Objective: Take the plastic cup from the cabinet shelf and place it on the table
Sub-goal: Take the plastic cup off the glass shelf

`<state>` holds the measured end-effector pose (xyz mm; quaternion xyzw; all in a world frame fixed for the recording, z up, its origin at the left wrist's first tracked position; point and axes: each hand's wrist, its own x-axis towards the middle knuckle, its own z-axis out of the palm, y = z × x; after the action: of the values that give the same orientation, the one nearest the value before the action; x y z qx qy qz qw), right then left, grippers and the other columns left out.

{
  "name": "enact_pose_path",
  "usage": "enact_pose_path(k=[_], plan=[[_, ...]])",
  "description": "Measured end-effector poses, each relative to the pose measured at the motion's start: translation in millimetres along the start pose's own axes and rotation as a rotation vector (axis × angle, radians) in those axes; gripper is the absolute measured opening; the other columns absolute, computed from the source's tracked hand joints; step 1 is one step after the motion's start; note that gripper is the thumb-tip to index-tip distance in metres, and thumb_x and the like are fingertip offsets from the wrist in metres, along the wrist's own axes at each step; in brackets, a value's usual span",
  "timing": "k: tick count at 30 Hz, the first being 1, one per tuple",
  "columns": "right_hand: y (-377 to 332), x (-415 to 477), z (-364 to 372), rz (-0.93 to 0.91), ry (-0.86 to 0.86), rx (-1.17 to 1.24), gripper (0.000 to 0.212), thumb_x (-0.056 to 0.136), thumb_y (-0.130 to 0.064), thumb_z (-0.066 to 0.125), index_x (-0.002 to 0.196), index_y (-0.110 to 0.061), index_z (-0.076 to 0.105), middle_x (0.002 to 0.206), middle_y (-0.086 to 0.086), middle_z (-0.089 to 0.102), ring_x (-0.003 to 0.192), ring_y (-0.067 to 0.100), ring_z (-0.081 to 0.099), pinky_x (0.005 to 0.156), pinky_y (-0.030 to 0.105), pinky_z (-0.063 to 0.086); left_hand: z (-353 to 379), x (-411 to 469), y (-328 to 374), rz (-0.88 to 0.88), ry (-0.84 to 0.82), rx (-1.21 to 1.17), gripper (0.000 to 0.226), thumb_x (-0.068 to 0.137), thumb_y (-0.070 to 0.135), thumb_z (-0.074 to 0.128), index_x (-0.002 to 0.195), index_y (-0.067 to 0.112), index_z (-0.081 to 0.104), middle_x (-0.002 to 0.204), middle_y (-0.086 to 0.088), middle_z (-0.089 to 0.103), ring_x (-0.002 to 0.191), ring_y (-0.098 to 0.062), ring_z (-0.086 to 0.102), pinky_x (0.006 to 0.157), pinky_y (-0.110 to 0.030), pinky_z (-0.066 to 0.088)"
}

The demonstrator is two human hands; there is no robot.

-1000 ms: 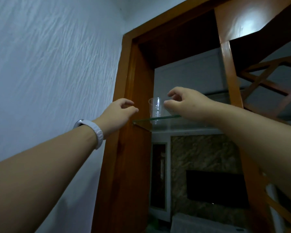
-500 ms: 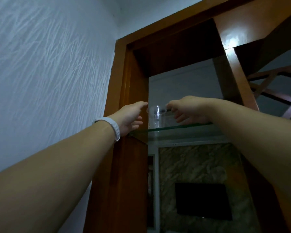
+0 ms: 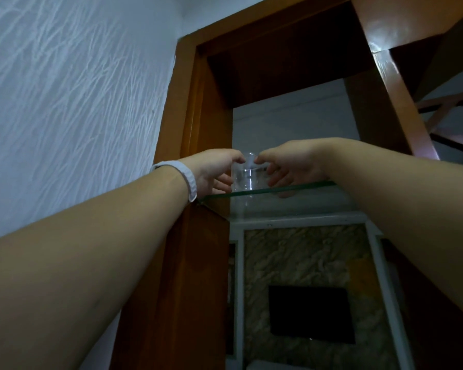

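Observation:
A clear plastic cup (image 3: 247,177) stands upright on the glass shelf (image 3: 300,188) of a brown wooden cabinet (image 3: 198,116), near the shelf's left end. My left hand (image 3: 211,174), with a white band at the wrist, touches the cup's left side with thumb on the rim and fingers curled lower down. My right hand (image 3: 289,166) touches the cup's right side, thumb at the rim, fingers spread below. Both hands close in around the cup, which still rests on the glass.
A textured white wall (image 3: 72,102) fills the left. The cabinet's thick wooden post (image 3: 385,84) rises on the right of the opening. Through the opening, a stone-patterned panel with a dark screen (image 3: 310,313) shows below the shelf.
Both hands have moved inward from either side until they touch the cup. The view has tilted upward and closer to the shelf.

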<state>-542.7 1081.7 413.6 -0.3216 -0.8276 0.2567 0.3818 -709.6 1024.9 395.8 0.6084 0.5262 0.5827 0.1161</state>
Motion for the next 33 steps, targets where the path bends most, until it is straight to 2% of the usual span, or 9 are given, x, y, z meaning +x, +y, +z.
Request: enact_pose_path(k=[6, 9, 12, 17, 21, 22, 27, 30, 33], plan=[[0, 1, 3, -0.035, -0.038, -0.007, 0.061, 0.092, -0.038, 0.059, 0.139, -0.003, 0.042, 0.12, 0.021, 0.062, 0.104, 0.034, 0.064, 0.08, 0.045, 0.055, 5, -6, 2, 0.043, 0.04, -0.045, 0.045, 0.089, 0.03, 0.058, 0.13, 0.012, 0.05, 0.113, -0.019, 0.063, 0.097, -0.032, 0.066, 0.084, -0.042, 0.056], [2, -1, 3, -0.104, -0.023, 0.038, 0.054, 0.092, -0.035, 0.058, 0.134, -0.002, 0.046, 0.118, 0.022, 0.064, 0.104, 0.033, 0.065, 0.085, 0.045, 0.054, 5, -11, 5, 0.058, 0.057, -0.063, 0.048, 0.089, 0.031, 0.059, 0.131, 0.012, 0.049, 0.114, -0.019, 0.062, 0.098, -0.032, 0.065, 0.087, -0.043, 0.055], [4, -6, -1, -0.15, -0.013, 0.108, 0.048, 0.091, -0.033, 0.059, 0.129, -0.004, 0.05, 0.117, 0.023, 0.064, 0.102, 0.032, 0.067, 0.081, 0.04, 0.055, 4, -18, 9, 0.068, 0.05, -0.086, 0.05, 0.089, 0.032, 0.06, 0.133, 0.013, 0.048, 0.111, -0.019, 0.062, 0.097, -0.031, 0.065, 0.089, -0.043, 0.053], [5, -22, -7, -0.187, -0.029, 0.183, 0.043, 0.09, -0.032, 0.059, 0.125, -0.008, 0.052, 0.119, 0.022, 0.063, 0.106, 0.032, 0.064, 0.084, 0.039, 0.055, 7, -30, 16, 0.107, 0.032, -0.125, 0.048, 0.089, 0.031, 0.062, 0.131, 0.01, 0.049, 0.118, -0.018, 0.061, 0.096, -0.028, 0.064, 0.074, -0.037, 0.054], [3, -40, -7, -0.244, -0.071, 0.311, 0.041, 0.09, -0.033, 0.06, 0.122, -0.008, 0.053, 0.118, 0.021, 0.065, 0.102, 0.03, 0.068, 0.08, 0.039, 0.057, 10, -45, 27, 0.194, -0.001, -0.181, 0.021, 0.089, 0.033, 0.063, 0.103, 0.019, 0.059, 0.119, -0.016, 0.06, 0.101, -0.03, 0.065, 0.085, -0.042, 0.057], [3, -45, -7, -0.257, -0.084, 0.354, 0.042, 0.09, -0.033, 0.06, 0.123, -0.008, 0.052, 0.12, 0.022, 0.065, 0.103, 0.031, 0.069, 0.081, 0.04, 0.058, 11, -50, 30, 0.215, -0.009, -0.185, 0.02, 0.088, 0.034, 0.064, 0.102, 0.02, 0.059, 0.12, -0.016, 0.06, 0.102, -0.031, 0.065, 0.086, -0.042, 0.058], [9, -77, -5, -0.309, -0.131, 0.494, 0.046, 0.09, -0.031, 0.06, 0.129, -0.009, 0.05, 0.128, 0.027, 0.062, 0.109, 0.035, 0.068, 0.085, 0.042, 0.058, 14, -75, 38, 0.253, -0.078, -0.211, 0.043, 0.086, 0.034, 0.067, 0.121, 0.013, 0.054, 0.121, -0.015, 0.06, 0.102, -0.029, 0.066, 0.073, -0.036, 0.061], [18, -97, 3, -0.316, -0.155, 0.564, 0.042, 0.091, -0.032, 0.06, 0.126, -0.009, 0.054, 0.124, 0.024, 0.066, 0.106, 0.032, 0.069, 0.081, 0.039, 0.058, 19, -90, 31, 0.29, -0.12, -0.29, 0.051, 0.084, 0.029, 0.07, 0.129, 0.012, 0.052, 0.123, -0.015, 0.059, 0.105, -0.03, 0.065, 0.081, -0.041, 0.06], [30, -116, 15, -0.298, -0.161, 0.63, 0.042, 0.09, -0.034, 0.06, 0.124, -0.008, 0.058, 0.123, 0.02, 0.067, 0.107, 0.029, 0.069, 0.08, 0.038, 0.057, 27, -105, 22, 0.315, -0.148, -0.341, 0.049, 0.083, 0.027, 0.071, 0.126, 0.01, 0.054, 0.123, -0.013, 0.062, 0.106, -0.028, 0.065, 0.087, -0.045, 0.057]])
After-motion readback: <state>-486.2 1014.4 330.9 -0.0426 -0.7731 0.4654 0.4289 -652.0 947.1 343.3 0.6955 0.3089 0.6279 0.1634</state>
